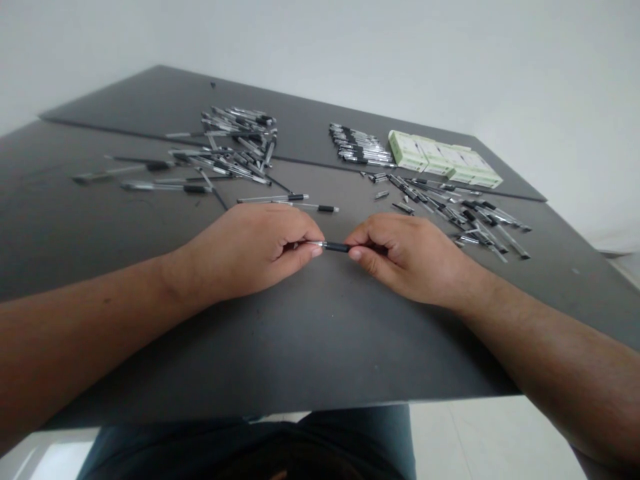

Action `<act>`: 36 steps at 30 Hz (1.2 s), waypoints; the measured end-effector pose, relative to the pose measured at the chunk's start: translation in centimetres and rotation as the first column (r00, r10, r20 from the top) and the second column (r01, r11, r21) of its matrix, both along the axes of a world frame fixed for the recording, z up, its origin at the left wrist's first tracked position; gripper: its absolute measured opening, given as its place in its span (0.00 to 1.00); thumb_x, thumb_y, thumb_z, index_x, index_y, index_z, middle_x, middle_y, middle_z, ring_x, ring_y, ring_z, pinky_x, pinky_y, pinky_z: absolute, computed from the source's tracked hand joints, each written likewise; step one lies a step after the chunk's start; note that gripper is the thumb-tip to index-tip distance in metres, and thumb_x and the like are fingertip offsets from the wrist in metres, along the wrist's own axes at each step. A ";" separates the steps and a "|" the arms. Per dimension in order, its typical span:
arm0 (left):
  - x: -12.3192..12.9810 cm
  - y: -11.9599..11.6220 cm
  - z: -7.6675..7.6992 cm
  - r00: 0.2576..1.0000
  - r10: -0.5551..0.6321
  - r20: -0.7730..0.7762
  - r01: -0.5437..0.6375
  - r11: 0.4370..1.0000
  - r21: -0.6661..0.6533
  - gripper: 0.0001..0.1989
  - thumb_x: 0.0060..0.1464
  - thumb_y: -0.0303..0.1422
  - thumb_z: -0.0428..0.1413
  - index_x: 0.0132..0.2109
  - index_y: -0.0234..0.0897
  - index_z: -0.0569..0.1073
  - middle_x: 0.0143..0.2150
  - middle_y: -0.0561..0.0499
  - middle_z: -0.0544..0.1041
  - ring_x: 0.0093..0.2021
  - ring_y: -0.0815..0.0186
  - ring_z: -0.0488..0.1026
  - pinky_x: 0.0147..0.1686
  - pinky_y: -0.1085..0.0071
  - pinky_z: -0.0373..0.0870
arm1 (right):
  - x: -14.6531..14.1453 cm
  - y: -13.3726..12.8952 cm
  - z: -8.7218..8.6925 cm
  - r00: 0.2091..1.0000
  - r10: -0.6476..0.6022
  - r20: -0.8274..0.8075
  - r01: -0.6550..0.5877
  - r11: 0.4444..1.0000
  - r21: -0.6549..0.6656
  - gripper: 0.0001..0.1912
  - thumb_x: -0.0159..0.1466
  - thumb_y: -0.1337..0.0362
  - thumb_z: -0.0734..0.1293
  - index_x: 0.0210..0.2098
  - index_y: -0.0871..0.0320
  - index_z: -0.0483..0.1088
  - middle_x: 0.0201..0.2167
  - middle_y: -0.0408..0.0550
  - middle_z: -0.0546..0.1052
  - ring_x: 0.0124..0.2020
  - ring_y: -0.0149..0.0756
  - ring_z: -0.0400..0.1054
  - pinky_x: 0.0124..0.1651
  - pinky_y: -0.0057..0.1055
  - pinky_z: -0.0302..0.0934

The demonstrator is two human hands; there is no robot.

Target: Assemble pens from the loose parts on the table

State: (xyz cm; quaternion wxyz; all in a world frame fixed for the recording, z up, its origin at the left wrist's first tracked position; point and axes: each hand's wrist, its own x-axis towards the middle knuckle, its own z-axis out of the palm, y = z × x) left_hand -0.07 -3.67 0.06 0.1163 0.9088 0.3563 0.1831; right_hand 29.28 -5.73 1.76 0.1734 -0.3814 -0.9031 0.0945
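A pen [336, 247] pinched from both sides

At the far left of the grey worktop [55, 267], a few loose pens [150, 175] lay apart from a tangled heap of pens [235, 143] with clear barrels and black grips, many crossing one another. Nearer the person, the left hand [245, 250] was curled, its thumb and fingertips pinching the left end of the pen. The right hand [410, 260] was curled the same way, pinching the other end. The two hands stood just apart, with the pen's black section bridging the gap, low over the middle of the worktop; whether the pen touched the surface could not be told. A dark seam [300, 160] ran across the worktop beyond them. Further right, a neat row of pens [360, 143] lay side by side, just beside a block of pale green-and-white boxes [443, 159]. Nearer the right hand, a loose spread of pens [465, 217] fanned out towards the worktop's right side
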 end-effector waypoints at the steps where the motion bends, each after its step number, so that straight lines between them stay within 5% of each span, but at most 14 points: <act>1: 0.0 0.1 -0.1 1.000 0.014 0.003 -0.014 1.000 -0.012 0.18 0.74 0.46 0.55 0.53 0.48 0.88 0.49 0.48 0.93 0.53 0.51 0.89 0.58 0.56 0.83 | 0.1 0.1 0.0 1.000 0.000 0.002 0.000 1.000 0.003 0.09 0.80 0.60 0.70 0.50 0.52 0.85 0.41 0.48 0.89 0.40 0.43 0.81 0.45 0.36 0.69; 7: -0.6 1.0 -0.7 0.993 0.112 0.040 -0.111 0.994 -0.021 0.18 0.72 0.45 0.57 0.56 0.44 0.88 0.49 0.44 0.93 0.50 0.49 0.91 0.53 0.54 0.84 | 2.6 2.3 -0.2 0.983 -0.174 -0.058 0.179 0.980 0.092 0.12 0.79 0.55 0.69 0.49 0.52 0.85 0.43 0.51 0.89 0.45 0.48 0.83 0.51 0.40 0.73; 12: -0.9 1.0 -0.8 0.994 0.096 0.049 -0.095 0.995 -0.011 0.17 0.72 0.45 0.58 0.54 0.46 0.88 0.48 0.46 0.93 0.48 0.52 0.91 0.50 0.58 0.85 | 6.5 4.9 0.1 0.869 -0.459 -0.182 0.474 0.879 0.045 0.19 0.80 0.52 0.68 0.61 0.53 0.84 0.41 0.52 0.88 0.45 0.55 0.85 0.51 0.49 0.76; 16: -1.0 1.0 -0.8 0.996 0.082 0.044 -0.082 0.997 -0.001 0.17 0.72 0.45 0.57 0.54 0.47 0.88 0.49 0.46 0.94 0.48 0.53 0.91 0.51 0.58 0.86 | 9.1 6.6 0.3 0.793 -0.589 -0.155 0.594 0.804 -0.014 0.19 0.80 0.56 0.65 0.63 0.53 0.82 0.43 0.55 0.89 0.43 0.57 0.84 0.51 0.52 0.75; 25: -1.4 1.4 -1.5 0.997 0.076 0.025 -0.076 0.997 0.009 0.18 0.73 0.48 0.56 0.53 0.48 0.89 0.49 0.45 0.93 0.49 0.48 0.91 0.49 0.54 0.86 | 10.4 7.8 1.4 0.719 -0.675 0.163 0.675 0.735 0.066 0.11 0.75 0.54 0.70 0.43 0.52 0.82 0.34 0.53 0.82 0.35 0.48 0.71 0.42 0.45 0.61; 36: -1.7 1.8 -2.3 0.996 0.077 0.036 -0.077 0.997 0.021 0.21 0.75 0.51 0.55 0.54 0.50 0.89 0.50 0.46 0.94 0.48 0.49 0.90 0.48 0.57 0.83 | 11.7 8.8 0.7 0.677 -0.690 0.256 0.680 0.719 0.141 0.16 0.78 0.56 0.66 0.47 0.56 0.85 0.38 0.56 0.84 0.37 0.47 0.71 0.43 0.41 0.59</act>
